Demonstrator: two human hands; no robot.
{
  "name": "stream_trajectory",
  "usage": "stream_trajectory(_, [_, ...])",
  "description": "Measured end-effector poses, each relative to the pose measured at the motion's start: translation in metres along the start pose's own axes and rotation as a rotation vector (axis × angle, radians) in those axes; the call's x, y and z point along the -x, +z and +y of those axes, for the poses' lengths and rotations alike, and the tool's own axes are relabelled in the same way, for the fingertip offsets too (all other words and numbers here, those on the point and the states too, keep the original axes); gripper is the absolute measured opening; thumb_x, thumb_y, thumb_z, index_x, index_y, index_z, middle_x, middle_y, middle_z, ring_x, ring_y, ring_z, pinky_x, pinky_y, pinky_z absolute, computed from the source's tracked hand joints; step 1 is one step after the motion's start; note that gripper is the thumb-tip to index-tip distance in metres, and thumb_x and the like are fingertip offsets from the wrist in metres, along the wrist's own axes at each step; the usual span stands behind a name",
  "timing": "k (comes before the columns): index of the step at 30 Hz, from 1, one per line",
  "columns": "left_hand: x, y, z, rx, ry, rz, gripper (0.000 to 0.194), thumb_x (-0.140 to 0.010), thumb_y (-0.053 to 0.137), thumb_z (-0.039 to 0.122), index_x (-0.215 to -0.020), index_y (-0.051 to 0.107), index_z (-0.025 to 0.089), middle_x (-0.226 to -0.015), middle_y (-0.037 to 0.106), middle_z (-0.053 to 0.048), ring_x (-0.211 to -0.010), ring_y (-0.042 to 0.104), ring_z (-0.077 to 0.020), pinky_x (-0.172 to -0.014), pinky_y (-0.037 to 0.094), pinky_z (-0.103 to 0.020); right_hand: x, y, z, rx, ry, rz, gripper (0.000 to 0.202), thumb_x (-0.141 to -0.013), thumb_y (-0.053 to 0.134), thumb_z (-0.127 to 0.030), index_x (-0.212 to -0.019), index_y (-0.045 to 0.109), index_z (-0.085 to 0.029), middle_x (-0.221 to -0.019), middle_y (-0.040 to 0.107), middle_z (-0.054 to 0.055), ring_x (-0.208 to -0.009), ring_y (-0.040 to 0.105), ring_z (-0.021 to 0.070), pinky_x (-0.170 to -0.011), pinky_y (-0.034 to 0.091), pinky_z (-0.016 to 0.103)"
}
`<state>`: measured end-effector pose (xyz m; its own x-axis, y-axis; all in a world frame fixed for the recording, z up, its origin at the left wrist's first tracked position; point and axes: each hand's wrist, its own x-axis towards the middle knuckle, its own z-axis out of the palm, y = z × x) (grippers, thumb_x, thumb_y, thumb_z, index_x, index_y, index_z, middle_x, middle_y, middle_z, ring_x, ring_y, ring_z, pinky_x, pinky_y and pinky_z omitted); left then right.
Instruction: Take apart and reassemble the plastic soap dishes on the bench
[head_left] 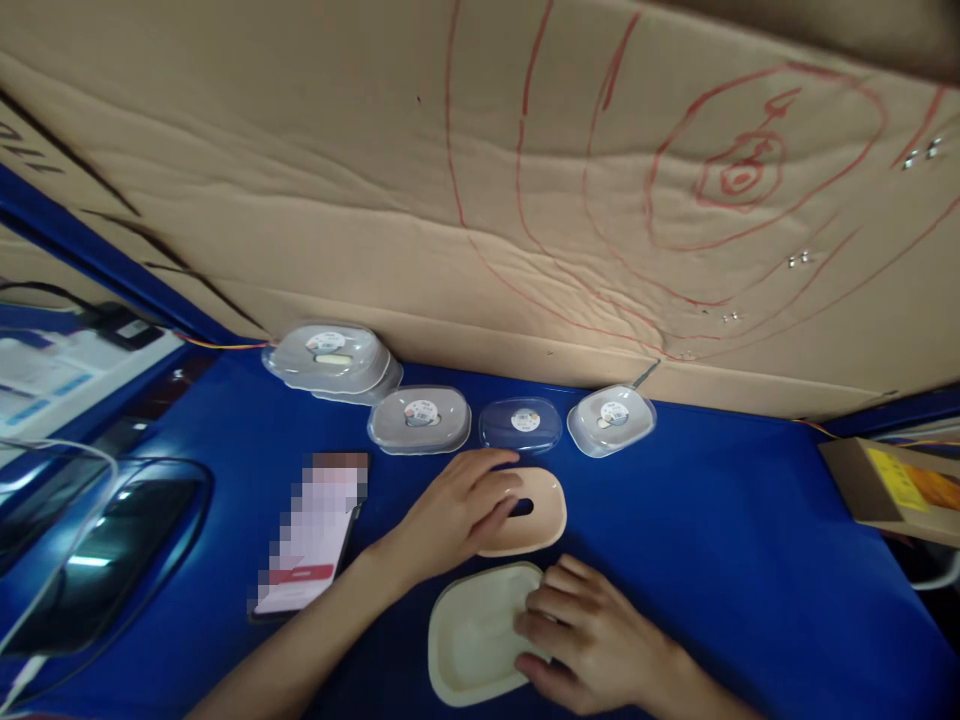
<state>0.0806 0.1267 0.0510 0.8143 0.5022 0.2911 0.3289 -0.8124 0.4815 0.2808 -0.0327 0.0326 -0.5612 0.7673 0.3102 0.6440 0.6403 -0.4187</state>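
My left hand [465, 510] reaches over the left side of a peach-coloured oval insert with a slot [544, 535], its fingers apart and slightly bent. Whether those fingers touch the insert, I cannot tell. Nearer to me, a cream oval dish [469, 640] lies on the blue table. Over the dish's right side is my right hand [589, 635], fingers loosely bent and apart; it hides the right rim. Just beyond my left fingertips sits a clear plastic lid [491, 430] with a round label.
Lidded oval boxes stand along the cardboard wall [337, 250]: a stack [330, 360], a single box [420, 420] and another box [613, 420]. A phone [315, 540] lies left of my arm. Cables and a dark device [105, 560] occupy the far left. A cardboard box [862, 485] is at right.
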Motion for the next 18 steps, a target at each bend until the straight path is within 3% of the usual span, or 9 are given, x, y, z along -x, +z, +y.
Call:
stream_trajectory(2, [-0.016, -0.002, 0.0, -0.07, -0.076, -0.002, 0.035, -0.102, 0.047, 0.011, -0.132, 0.062, 0.021, -0.154, 0.055, -0.015, -0.143, 0.054, -0.029, -0.118, 0.045, -0.048, -0.001, 0.001, 0.002, -0.008, 0.0, 0.014, 0.017, -0.101, 0.06, -0.034, -0.103, 0.069, -0.02, -0.079, 0.068, 0.001, -0.072, 0.055, 0.0181, -0.071, 0.041, 0.035])
stream_trajectory(5, [-0.048, -0.003, -0.002, -0.232, -0.217, -0.153, 0.049, -0.094, 0.058, 0.011, -0.143, 0.054, 0.018, -0.168, 0.038, -0.019, -0.155, 0.038, -0.039, -0.121, 0.039, -0.057, 0.0, 0.003, 0.005, 0.004, 0.006, 0.003, 0.014, -0.101, 0.061, -0.032, -0.101, 0.069, -0.021, -0.08, 0.067, 0.001, -0.073, 0.055, 0.0178, -0.073, 0.041, 0.034])
stream_trajectory(9, [-0.083, -0.001, -0.009, -0.296, -0.312, -0.194, 0.037, -0.091, 0.061, 0.013, -0.128, 0.062, 0.014, -0.157, 0.05, -0.023, -0.141, 0.055, -0.0411, -0.112, 0.046, -0.056, 0.0, 0.003, 0.008, 0.034, 0.019, -0.015, 0.01, -0.101, 0.062, -0.029, -0.1, 0.068, -0.021, -0.081, 0.067, 0.001, -0.075, 0.055, 0.0179, -0.074, 0.04, 0.034])
stream_trajectory(14, [-0.097, 0.001, -0.01, -0.338, -0.416, -0.208, 0.024, -0.097, 0.058, 0.024, -0.118, 0.065, 0.015, -0.117, 0.07, -0.019, -0.111, 0.069, -0.0359, -0.094, 0.055, -0.047, -0.002, 0.0, 0.01, 0.047, 0.009, -0.021, 0.013, -0.102, 0.06, -0.025, -0.095, 0.068, -0.019, -0.079, 0.065, 0.002, -0.077, 0.055, 0.0185, -0.077, 0.044, 0.033])
stream_trajectory(18, [-0.098, 0.0, -0.001, -0.358, -0.449, -0.198, 0.033, -0.103, 0.053, 0.028, -0.133, 0.059, 0.015, -0.125, 0.067, -0.02, -0.114, 0.068, -0.0363, -0.094, 0.054, -0.048, -0.003, 0.001, 0.009, 0.056, 0.01, -0.002, 0.013, -0.102, 0.059, -0.023, -0.096, 0.069, -0.019, -0.08, 0.065, 0.003, -0.078, 0.055, 0.0193, -0.078, 0.047, 0.033])
